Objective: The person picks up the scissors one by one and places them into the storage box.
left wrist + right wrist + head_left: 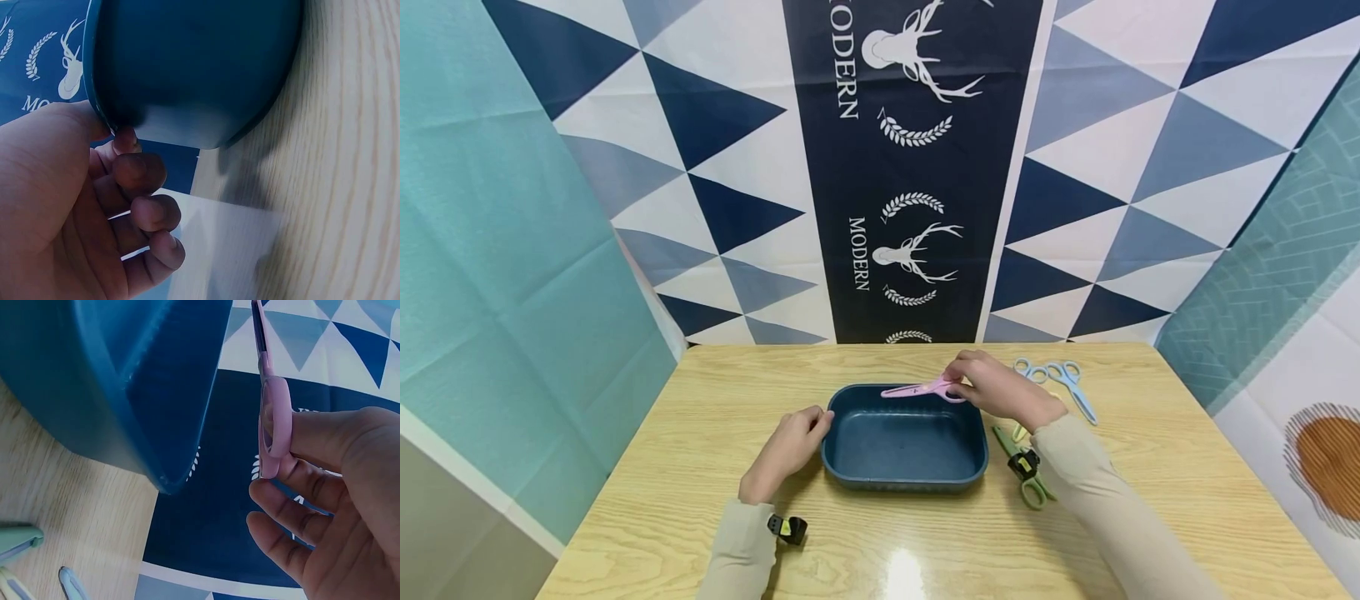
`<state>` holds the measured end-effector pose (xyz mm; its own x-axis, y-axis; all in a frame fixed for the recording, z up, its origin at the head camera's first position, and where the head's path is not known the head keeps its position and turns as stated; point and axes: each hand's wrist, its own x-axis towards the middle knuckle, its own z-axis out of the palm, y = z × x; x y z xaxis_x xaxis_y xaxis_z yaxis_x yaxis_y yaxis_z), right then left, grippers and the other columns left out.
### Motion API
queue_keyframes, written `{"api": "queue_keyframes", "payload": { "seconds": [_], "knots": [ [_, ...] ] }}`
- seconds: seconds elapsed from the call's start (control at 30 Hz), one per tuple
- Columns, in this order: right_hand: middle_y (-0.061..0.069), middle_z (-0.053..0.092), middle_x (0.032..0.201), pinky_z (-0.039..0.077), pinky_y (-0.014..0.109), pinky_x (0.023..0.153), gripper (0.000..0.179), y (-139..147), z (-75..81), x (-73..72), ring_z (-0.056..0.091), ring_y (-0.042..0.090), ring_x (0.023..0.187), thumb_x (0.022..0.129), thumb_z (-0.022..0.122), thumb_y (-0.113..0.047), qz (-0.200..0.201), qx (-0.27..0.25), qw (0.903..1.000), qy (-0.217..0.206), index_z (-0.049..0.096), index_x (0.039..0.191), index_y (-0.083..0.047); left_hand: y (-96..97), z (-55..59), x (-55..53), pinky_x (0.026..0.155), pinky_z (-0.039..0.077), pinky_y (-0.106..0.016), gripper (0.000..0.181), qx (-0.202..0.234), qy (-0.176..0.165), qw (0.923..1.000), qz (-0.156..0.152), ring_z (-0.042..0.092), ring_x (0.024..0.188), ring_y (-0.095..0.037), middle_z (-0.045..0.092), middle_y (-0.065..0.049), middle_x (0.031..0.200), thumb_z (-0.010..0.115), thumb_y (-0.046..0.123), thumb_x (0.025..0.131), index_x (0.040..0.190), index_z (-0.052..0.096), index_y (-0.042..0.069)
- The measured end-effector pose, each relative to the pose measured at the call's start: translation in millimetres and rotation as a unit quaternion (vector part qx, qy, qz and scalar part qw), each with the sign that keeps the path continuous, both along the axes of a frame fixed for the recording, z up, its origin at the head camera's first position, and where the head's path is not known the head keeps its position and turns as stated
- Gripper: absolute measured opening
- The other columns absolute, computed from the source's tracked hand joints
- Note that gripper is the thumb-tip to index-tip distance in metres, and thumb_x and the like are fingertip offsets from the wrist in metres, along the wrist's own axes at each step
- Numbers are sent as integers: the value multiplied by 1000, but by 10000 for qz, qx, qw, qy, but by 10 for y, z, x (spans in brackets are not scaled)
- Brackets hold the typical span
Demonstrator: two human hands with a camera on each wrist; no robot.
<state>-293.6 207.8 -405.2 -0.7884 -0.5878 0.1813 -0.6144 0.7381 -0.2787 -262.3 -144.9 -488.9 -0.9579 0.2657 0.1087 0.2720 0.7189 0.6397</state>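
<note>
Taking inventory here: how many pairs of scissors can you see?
5: pink scissors in the right hand; on the table right of the bin, green scissors, yellow scissors, one light-blue pair and a second light-blue pair. The right arm may hide more.

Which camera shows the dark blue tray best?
The head view: the tray appears nearly whole, rim and interior, with the pink scissors and right hand covering a little. Both wrist views show just one end, cropped by the frame.
</note>
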Motion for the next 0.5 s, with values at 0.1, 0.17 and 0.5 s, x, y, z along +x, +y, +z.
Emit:
{"api": "queue_keyframes", "payload": {
  "seconds": [0.1,0.17,0.5],
  "knots": [
    [8,69,103,56,42,87,12,-34,22,3,65,24,97,97,71,-10,11,43,10000,19,75,106,-4,-2,-5,-1,56,34,-24,38,6,3,10000,-5,39,54,-11,44,4,64,48,32,111,77,54,15],
    [9,69,104,56,42,88,12,-57,32,1,65,24,98,97,71,-10,35,50,10000,26,75,106,-4,-4,-7,0,56,34,-24,38,13,-17,10000,-7,38,54,-10,44,4,64,48,32,111,77,54,15],
    [10,70,102,56,44,89,11,-132,39,-48,67,27,99,95,71,-5,209,-1,9997,100,75,105,-2,-8,1,-8,56,35,-24,38,69,-25,10000,-14,40,55,-11,44,3,65,48,31,111,77,54,15]
  ]
}}
